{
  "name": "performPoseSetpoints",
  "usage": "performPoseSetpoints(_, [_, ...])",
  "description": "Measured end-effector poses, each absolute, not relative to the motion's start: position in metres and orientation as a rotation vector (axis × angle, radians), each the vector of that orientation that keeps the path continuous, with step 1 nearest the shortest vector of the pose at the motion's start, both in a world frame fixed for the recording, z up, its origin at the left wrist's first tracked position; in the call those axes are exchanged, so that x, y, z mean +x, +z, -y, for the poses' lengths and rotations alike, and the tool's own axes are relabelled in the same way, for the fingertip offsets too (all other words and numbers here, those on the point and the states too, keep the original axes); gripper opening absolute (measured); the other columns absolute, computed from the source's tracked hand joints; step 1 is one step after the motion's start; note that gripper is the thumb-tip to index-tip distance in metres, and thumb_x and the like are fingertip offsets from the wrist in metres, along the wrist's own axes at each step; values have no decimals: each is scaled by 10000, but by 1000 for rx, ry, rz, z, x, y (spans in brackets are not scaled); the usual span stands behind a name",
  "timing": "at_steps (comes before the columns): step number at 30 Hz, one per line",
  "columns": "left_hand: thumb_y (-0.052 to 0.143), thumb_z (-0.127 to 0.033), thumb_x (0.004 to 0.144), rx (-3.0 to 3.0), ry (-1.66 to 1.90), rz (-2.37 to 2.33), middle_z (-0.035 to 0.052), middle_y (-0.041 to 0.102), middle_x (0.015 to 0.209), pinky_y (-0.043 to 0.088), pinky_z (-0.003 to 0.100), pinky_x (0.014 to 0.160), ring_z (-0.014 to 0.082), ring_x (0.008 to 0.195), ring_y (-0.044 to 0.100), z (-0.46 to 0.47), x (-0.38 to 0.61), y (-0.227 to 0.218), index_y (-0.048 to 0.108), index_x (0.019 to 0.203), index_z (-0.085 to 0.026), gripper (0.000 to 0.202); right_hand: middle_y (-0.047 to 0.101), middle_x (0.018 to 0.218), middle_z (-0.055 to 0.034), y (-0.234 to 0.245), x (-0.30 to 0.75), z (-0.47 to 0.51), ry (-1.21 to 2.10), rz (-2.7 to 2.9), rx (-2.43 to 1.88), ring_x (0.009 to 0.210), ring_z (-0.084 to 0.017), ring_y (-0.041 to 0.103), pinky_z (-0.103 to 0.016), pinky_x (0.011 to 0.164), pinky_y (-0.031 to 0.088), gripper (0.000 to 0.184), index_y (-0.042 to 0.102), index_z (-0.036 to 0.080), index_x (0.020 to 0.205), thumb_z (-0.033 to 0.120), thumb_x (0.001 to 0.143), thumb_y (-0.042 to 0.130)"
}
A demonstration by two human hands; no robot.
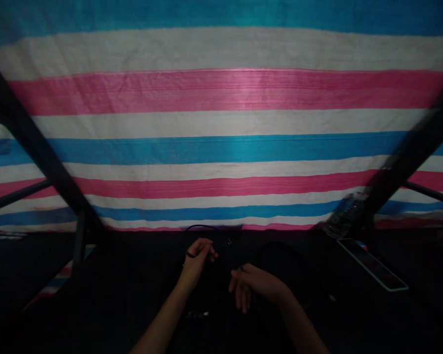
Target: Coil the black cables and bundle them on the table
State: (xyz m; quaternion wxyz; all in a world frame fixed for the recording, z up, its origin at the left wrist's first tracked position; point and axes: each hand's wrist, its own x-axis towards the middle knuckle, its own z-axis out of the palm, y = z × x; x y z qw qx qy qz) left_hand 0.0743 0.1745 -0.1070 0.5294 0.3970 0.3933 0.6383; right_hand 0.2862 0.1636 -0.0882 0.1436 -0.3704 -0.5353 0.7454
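My left hand (198,255) is raised over a dark surface (133,295), its fingers pinched together on a thin black cable (203,227) that loops up behind it. My right hand (251,286) hangs lower and to the right, fingers curled downward around what looks like the same dark cable; the grip is hard to make out in the dim light. The two hands are a short gap apart.
A striped sheet (221,123) of blue, white and pink fills the background. Dark metal bars (33,142) slant at left and right. A phone (372,265) lies at the right, a plastic bottle (349,214) beside it.
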Motion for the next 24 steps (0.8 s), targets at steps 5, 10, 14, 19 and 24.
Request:
performPoseSetpoints(5, [788,-393,783,780,1563,-864,-36,651,660,453,221,516,154,593,654,-170,79,-97,562,1122,-215,445,753,731,-140,-75,295,-160,2031,1731,-1127,634,-226,718,-313,595,516,761,709,87,823,831,682,625])
performPoseSetpoints(10, [849,-357,724,657,1455,-706,-51,620,628,431,189,509,115,549,622,-165,83,-93,598,1027,-202,422,744,1022,-185,-73,276,-173,1564,1524,-1238,925,-289,718,-401,814,525,900,681,88,1067,894,724,477])
performPoseSetpoints(14, [860,-363,719,667,1279,-615,-51,586,581,425,186,495,97,498,574,-159,86,-90,616,924,-191,363,757,954,-153,-61,257,-170,1400,1391,-1118,956,-297,710,-426,882,519,827,721,118,1014,863,789,439])
performPoseSetpoints(19, [855,-366,740,734,1248,-584,-24,633,735,449,202,539,102,599,595,-153,98,-89,605,962,-207,370,727,730,-77,-46,238,-157,1357,1120,-939,686,-227,683,-355,668,540,606,751,164,824,756,762,641])
performPoseSetpoints(24, [848,-418,746,788,1160,-585,-41,612,783,391,206,498,66,526,502,-150,108,-98,578,1085,-232,472,340,355,98,-32,237,-159,1438,841,-794,332,-60,308,-212,391,334,504,675,169,633,656,752,728])
